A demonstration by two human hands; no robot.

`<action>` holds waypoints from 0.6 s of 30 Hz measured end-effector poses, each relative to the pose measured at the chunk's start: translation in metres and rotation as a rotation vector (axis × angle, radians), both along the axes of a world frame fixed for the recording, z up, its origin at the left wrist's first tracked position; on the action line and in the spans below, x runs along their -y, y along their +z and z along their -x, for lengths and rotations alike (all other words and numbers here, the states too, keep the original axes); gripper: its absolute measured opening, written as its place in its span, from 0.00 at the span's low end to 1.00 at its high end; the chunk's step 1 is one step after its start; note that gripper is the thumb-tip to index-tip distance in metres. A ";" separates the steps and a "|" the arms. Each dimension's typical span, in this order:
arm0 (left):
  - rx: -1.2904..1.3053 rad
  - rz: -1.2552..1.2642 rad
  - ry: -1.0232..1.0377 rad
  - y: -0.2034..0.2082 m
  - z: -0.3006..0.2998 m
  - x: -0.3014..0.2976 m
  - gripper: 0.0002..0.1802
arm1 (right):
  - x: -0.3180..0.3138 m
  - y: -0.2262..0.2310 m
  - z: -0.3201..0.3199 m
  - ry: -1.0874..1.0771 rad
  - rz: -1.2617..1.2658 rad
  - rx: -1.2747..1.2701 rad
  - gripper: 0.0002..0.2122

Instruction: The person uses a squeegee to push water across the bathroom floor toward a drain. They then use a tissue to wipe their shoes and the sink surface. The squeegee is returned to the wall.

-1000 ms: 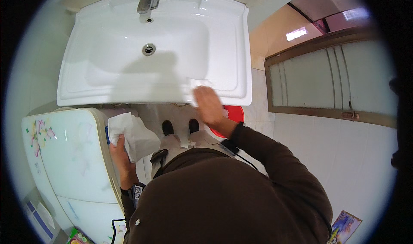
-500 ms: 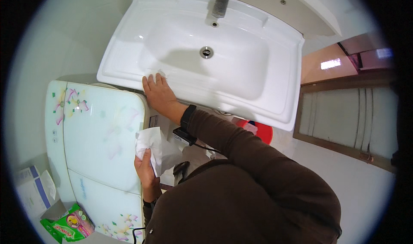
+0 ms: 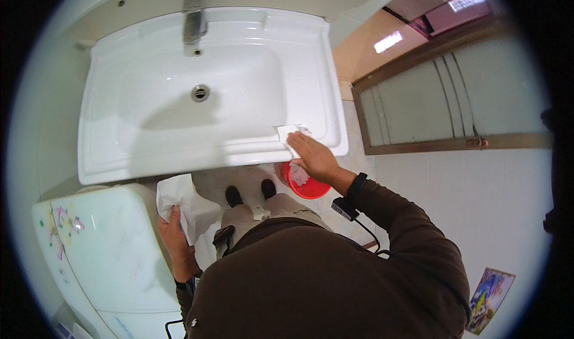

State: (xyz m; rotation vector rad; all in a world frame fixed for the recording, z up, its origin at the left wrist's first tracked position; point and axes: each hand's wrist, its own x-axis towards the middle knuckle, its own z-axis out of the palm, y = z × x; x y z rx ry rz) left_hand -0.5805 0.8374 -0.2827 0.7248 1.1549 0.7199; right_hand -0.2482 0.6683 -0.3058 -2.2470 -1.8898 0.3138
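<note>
My right hand presses a white tissue against the front right rim of the white washbasin, its fingers together over the tissue. To the left, my left hand is closed around a loose wad of white tissues, thumb on top. That wad hangs in front of the basin, beside the washing machine's corner. A steel drain sits in the basin's bowl, below the chrome faucet.
At my left stands a white washing machine with a flower print. A red bucket holding pale cloth or paper is on the floor beneath the basin's right front. Further right is a brown-framed frosted glass door. A colourful picture lies lower right.
My right hand has slid from the basin's front left edge to its front right rim, with the tissue under it. The view has shifted right. My left hand still grips the tissue wad.
</note>
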 end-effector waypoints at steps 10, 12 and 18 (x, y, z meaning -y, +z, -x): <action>-0.136 -0.035 -0.024 0.002 -0.003 0.002 0.16 | 0.038 0.023 -0.056 -0.045 0.193 0.262 0.22; -0.145 -0.032 -0.033 -0.001 -0.003 0.001 0.16 | 0.022 0.019 -0.072 -0.006 0.122 0.362 0.22; -0.102 -0.026 -0.070 -0.001 -0.008 -0.003 0.16 | -0.058 -0.003 -0.138 0.007 -0.024 0.559 0.25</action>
